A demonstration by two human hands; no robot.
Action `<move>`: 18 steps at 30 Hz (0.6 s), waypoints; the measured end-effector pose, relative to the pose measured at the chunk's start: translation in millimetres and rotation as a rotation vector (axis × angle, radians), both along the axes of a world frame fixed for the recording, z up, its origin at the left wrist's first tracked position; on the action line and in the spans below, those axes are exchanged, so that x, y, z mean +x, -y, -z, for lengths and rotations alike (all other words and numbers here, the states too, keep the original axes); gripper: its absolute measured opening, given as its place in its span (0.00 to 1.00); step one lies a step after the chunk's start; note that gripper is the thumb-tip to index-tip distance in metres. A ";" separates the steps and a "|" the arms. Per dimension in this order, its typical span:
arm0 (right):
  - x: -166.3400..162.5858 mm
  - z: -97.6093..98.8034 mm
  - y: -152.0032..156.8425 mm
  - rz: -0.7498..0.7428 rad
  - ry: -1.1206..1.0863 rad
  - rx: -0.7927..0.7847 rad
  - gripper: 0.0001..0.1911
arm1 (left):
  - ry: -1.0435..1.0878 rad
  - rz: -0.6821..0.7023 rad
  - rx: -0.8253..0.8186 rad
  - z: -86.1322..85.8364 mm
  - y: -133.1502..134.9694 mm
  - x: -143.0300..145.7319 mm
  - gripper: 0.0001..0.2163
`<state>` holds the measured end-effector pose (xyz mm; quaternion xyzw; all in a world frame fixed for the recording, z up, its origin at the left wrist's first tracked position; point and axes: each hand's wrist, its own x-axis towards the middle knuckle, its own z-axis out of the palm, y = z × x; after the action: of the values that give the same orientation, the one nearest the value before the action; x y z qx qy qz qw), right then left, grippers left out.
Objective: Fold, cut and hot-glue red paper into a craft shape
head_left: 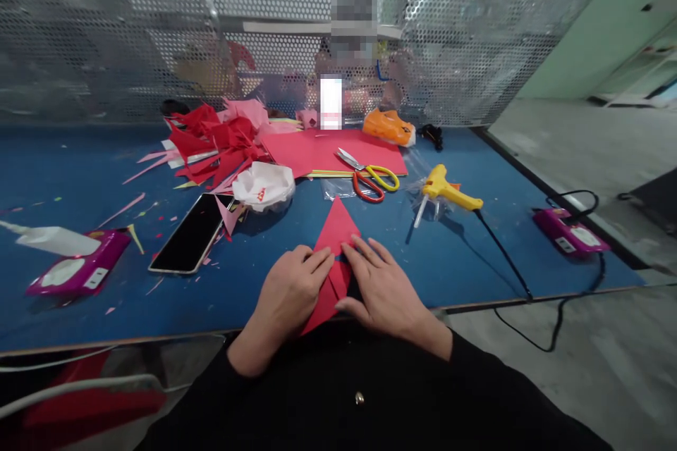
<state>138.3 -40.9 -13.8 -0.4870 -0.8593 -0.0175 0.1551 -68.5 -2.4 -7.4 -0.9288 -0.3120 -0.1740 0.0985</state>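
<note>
A folded red paper with a pointed tip lies on the blue table near its front edge. My left hand rests on the paper's left side, fingers curled and pressing a fold. My right hand lies flat on its right side with fingers stretched out, fingertips meeting the left hand's at the middle crease. Both hands cover the lower part of the paper.
Scissors with red and yellow handles lie on a red sheet. A yellow glue gun with a black cord sits right. A phone, a white crumpled bag, red paper scraps and purple packs lie left. A person sits behind the mesh screen.
</note>
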 end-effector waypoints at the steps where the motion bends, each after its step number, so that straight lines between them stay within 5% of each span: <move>1: 0.7 0.0 -0.1 -0.016 -0.002 -0.011 0.44 | -0.002 0.001 0.004 0.1 -0.1 0.1 0.15; 7: 3.0 -2.9 0.3 0.051 0.005 -0.023 0.45 | -0.001 -0.011 0.018 0.8 0.2 1.0 0.14; 11: -3.4 -3.1 0.4 -0.052 -0.005 -0.042 0.46 | -0.020 -0.007 0.034 0.6 0.2 0.7 0.15; 18: 19.3 -9.1 -1.8 0.110 -0.102 0.069 0.27 | 0.032 -0.016 0.034 2.5 -0.9 1.9 0.15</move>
<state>157.6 -39.1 -4.6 -0.5281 -0.8211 -0.0307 0.2143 -66.6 -1.5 -9.9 -0.9214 -0.3182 -0.1936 0.1106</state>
